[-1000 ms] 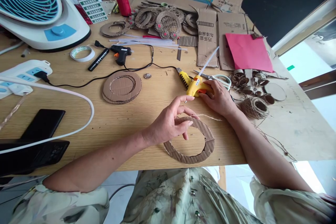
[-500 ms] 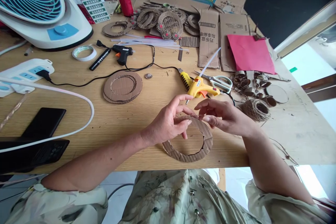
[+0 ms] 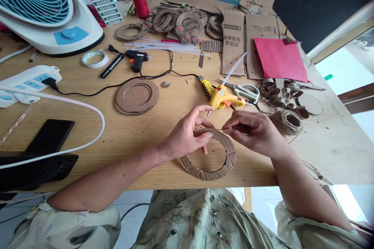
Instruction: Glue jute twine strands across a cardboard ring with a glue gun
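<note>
A brown cardboard ring [image 3: 230, 157] stands tilted near the front edge of the table. My left hand [image 3: 191, 134] is closed on its upper left rim, with the thumb in front and some fingers showing through the hole. A thin strand of twine [image 3: 218, 129] runs from the top of the ring to my right hand [image 3: 253, 132], whose thumb and forefinger pinch it. Just beyond the hands lies a yellow glue gun [image 3: 224, 98] with a clear stick in its back. The ball of twine [image 3: 286, 122] rests to the right of my right hand.
A layered cardboard disc [image 3: 137, 97] and a black glue gun [image 3: 137, 60] lie left of centre. White-handled scissors [image 3: 248, 91] and a yellow cutter [image 3: 206, 87] are beyond the hands. Cardboard rings [image 3: 189, 27] are piled at the back. A fan [image 3: 70, 35] stands at left.
My right hand has moved slightly right, away from my left hand, and its fingers have closed into a pinch on the twine. My left hand and the ring stay nearly in place.
</note>
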`<state>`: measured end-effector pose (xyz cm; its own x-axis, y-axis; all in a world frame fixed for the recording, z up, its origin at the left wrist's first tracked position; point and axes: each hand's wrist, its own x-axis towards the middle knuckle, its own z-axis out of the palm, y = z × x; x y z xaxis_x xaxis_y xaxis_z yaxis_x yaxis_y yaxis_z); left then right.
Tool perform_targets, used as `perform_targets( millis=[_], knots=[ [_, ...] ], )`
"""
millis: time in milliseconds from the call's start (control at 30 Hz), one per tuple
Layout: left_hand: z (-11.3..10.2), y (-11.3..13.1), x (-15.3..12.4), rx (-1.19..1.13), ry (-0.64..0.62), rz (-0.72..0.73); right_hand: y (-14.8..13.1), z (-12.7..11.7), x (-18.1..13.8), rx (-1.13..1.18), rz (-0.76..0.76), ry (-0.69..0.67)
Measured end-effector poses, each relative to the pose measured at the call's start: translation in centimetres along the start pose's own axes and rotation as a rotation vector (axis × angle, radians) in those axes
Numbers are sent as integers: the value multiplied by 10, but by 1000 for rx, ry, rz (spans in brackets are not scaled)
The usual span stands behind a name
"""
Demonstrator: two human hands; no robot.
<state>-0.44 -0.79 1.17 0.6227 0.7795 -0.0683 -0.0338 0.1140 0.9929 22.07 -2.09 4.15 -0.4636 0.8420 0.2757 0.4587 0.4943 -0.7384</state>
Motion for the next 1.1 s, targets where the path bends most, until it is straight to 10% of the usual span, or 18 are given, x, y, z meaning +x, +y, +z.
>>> perform_targets(
  millis=[1100],
  knots=[
    [-1, -5, 2, -11, 62, 10, 3, 2, 0, -31, -38, -14]
  ],
)
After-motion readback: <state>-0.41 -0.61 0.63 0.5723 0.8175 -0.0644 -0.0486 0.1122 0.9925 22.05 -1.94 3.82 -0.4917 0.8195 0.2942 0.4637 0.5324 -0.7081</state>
